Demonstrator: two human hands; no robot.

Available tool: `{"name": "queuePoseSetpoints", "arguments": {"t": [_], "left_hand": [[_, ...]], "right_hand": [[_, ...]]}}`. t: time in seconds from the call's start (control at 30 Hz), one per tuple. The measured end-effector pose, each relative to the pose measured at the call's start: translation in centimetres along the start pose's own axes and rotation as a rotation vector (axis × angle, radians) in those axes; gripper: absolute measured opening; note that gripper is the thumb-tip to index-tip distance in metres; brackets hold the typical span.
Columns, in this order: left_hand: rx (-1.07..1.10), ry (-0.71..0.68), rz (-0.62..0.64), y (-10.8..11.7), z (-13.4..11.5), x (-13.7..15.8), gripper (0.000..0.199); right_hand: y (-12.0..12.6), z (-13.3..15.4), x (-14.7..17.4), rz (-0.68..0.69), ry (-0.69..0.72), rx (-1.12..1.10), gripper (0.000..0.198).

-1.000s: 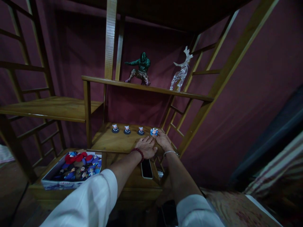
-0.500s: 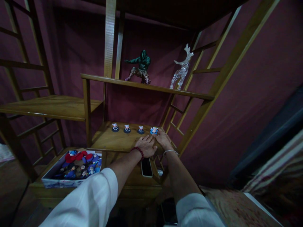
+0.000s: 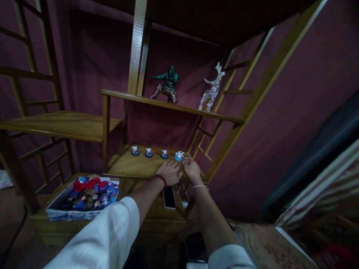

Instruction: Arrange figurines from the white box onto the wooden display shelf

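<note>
Shelf [image 3: 131, 168]: figurine [image 3: 178, 155] just beyond right hand [image 3: 192, 169] fingertips.

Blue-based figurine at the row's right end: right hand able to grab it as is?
Probably yes: the right hand rests on the shelf just beside the blue-based figurine, with nothing between them.

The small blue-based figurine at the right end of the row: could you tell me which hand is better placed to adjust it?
Probably the right hand: its fingertips sit beside the small blue-based figurine, while the left hand rests flat on the wooden shelf, farther back.
</note>
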State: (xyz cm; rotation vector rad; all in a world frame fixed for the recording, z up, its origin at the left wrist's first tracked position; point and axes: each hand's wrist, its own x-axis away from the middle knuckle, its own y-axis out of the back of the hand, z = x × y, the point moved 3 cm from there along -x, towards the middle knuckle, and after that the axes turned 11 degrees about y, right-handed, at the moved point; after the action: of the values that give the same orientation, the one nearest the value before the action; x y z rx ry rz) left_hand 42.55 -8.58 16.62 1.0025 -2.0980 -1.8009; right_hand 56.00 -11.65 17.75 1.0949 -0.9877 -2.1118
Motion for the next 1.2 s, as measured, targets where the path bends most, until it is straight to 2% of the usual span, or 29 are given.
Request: {"name": "queuePoseSetpoints", "arguments": {"t": [0.17,0.37,0.57,0.77,0.93,1.2], "left_hand": [[-0.009,-0.038,-0.045,0.6,-0.1,0.9,0.043],[0.000,-0.056,-0.064,1.1,0.2,2.2,0.044],[-0.008,-0.040,-0.062,1.7,1.1,3.8,0.046],[-0.038,-0.042,-0.081,3.4,2.5,6.3,0.042],[-0.027,0.057,-0.099,4.9,4.9,7.9,0.042],[-0.053,0.249,-0.155,6.7,11.4,9.2,0.043]], "right_hand": [[0.0,0.8,1.4,0.082,0.026,0.032,0.024],[-0.3,2.1,2.4,0.119,0.064,-0.025,0.027],[-0.6,4.0,3.3,0.139,0.096,-0.070,0.028],[-1.2,6.5,3.8,0.174,0.144,-0.043,0.030],[-2.0,9.3,4.1,0.188,0.231,-0.030,0.034],[-4.0,13.5,4.3,0.236,0.329,-0.013,0.038]]}}
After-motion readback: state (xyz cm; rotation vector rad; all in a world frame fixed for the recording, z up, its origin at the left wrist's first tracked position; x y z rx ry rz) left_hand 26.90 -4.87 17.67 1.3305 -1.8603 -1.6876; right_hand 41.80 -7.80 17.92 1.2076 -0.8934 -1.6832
